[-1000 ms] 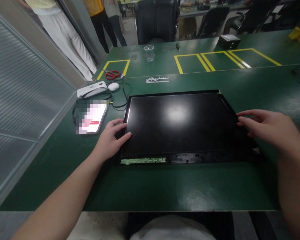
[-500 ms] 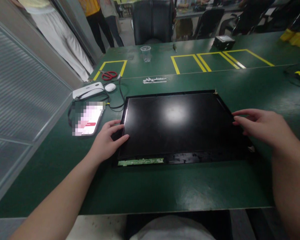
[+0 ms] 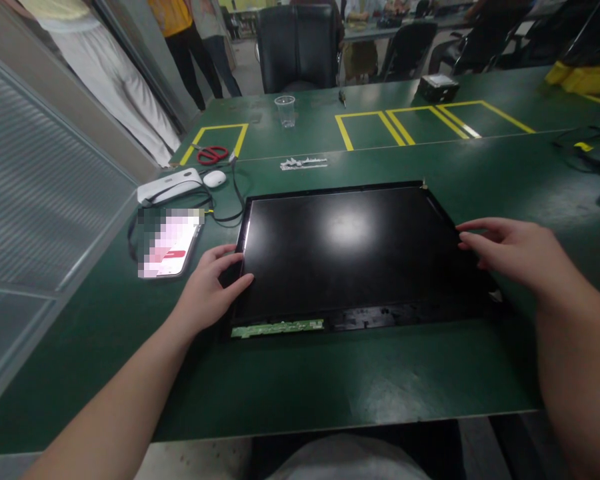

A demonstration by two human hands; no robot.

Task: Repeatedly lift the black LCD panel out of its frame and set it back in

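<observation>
A black display panel point(image 3: 325, 260) lies flat on the green table, light glaring off its glossy face. Along its near left edge runs a thin green circuit board point(image 3: 277, 328). My left hand point(image 3: 215, 283) holds the panel's left side, thumb on the face near the rim and fingers at the outer edge. Opposite it, my right hand point(image 3: 510, 250) grips the right edge with thumb and fingertips; the undersides of those fingers are hidden. Small light-coloured tabs show at the panel's far right and near right corners.
Left of the panel lie a lit phone point(image 3: 173, 247), a white device point(image 3: 170, 185) with cables, a white mouse point(image 3: 215, 179) and red-handled scissors point(image 3: 213, 155). Behind it are white scraps point(image 3: 303, 163), a clear cup point(image 3: 286, 112) and a black box point(image 3: 437, 87). People stand beyond the table.
The view has shifted slightly, so everything sits a little further left in it. Both hands keep their places on the panel's edges.
</observation>
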